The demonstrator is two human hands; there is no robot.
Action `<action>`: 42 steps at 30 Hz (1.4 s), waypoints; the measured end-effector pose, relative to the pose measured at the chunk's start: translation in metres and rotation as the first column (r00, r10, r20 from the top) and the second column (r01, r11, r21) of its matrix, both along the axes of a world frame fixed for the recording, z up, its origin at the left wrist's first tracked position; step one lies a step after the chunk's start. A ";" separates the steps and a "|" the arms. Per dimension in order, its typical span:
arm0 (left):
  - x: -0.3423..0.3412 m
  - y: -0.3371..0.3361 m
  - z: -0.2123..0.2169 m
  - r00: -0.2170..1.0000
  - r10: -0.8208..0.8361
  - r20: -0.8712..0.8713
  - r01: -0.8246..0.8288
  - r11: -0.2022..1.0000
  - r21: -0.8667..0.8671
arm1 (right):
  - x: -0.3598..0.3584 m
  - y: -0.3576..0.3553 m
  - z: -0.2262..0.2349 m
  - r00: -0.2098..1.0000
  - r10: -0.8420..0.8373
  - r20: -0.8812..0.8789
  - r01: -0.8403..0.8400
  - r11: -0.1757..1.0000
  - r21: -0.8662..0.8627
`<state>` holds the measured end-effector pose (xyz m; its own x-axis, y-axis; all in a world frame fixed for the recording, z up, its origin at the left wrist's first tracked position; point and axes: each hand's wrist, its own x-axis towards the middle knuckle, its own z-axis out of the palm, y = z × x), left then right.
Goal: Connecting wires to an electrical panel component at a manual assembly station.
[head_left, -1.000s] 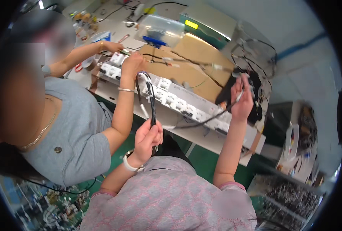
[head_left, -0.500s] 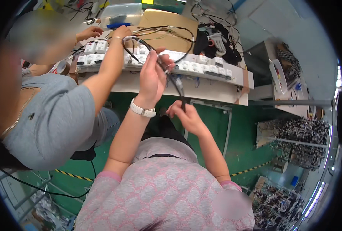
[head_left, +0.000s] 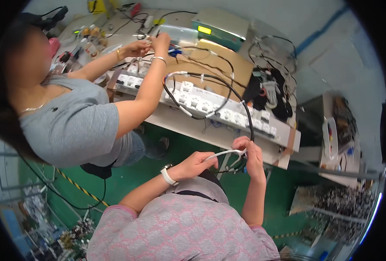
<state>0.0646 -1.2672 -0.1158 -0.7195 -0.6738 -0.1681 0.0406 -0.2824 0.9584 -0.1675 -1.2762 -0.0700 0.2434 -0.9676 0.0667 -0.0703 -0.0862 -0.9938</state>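
Left hand [head_left: 196,164] and right hand [head_left: 250,152], apart a second ago, now together below bench edge [head_left: 210,138], both pinching white-sleeved end [head_left: 222,154] of black looped cable harness [head_left: 210,93]; end work underway.

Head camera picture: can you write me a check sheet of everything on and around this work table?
Surface: long workbench with a brown cardboard sheet on top.
Job's things: a cable harness, black and white wires, loops over a row of white connector blocks.
Clutter: green-lit meter box, clear plastic box, small parts at the far left end.
Hands: left hand grips the white end of the harness; right hand pinches it beside the black wire.
Cables: black wire bundle heaped at the right end.
Surroundings: green floor; a co-worker in grey reaches over the bench.
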 end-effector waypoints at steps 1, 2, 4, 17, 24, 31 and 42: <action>-0.002 -0.008 0.001 0.996 0.087 0.019 -0.085 0.994 -0.068 | -0.006 -0.007 0.000 0.997 -0.070 -0.015 0.070 0.997 0.019; -0.003 -0.015 0.002 0.984 0.174 0.034 -0.168 0.976 -0.137 | -0.018 -0.014 -0.004 0.999 -0.036 -0.028 0.038 0.997 0.073; -0.004 -0.031 0.013 0.956 0.292 0.027 -0.279 0.934 -0.222 | -0.036 -0.034 0.001 0.999 0.041 0.011 -0.042 0.978 0.204; 0.022 -0.037 0.040 0.462 0.865 -0.193 -0.879 0.418 -0.231 | -0.100 -0.115 -0.019 0.515 0.855 -0.066 -0.717 0.472 0.513; 0.011 -0.041 0.023 0.587 0.789 0.182 -0.583 0.567 -0.582 | -0.001 -0.146 -0.015 0.889 0.101 0.446 -0.195 0.966 0.170; 0.018 -0.068 -0.015 0.564 0.782 -0.267 -0.821 0.567 -0.075 | 0.062 -0.174 -0.011 0.712 -0.003 0.702 -0.182 0.965 0.189; 0.034 -0.077 -0.028 0.827 0.562 0.030 -0.545 0.814 -0.202 | 0.089 -0.172 -0.027 0.638 -0.165 0.752 -0.050 0.966 0.254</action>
